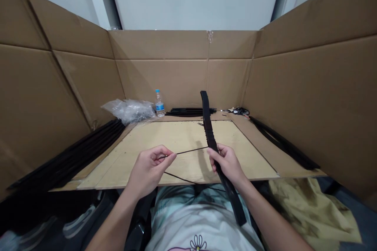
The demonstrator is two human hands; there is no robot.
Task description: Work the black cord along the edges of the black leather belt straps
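My right hand (pixel 226 161) is wrapped round a long black ribbed strip (pixel 208 119) that rises away from me and also runs back down toward my lap. My left hand (pixel 151 166) pinches the end of a thin black wire (pixel 191 151) between thumb and fingers. The wire stretches taut from that pinch across to the strip at my right hand. A second length of thin wire runs low beneath both hands toward my lap. Both hands hover over the near part of a flat cardboard work surface (pixel 176 137).
Tall cardboard walls (pixel 309 94) enclose the surface on three sides. Black strips are stacked along the left edge (pixel 76 155), the right edge (pixel 282 143) and the back (pixel 188 111). A crumpled plastic bag (pixel 129 110), a water bottle (pixel 159 104) and small dark parts (pixel 240 111) sit at the back.
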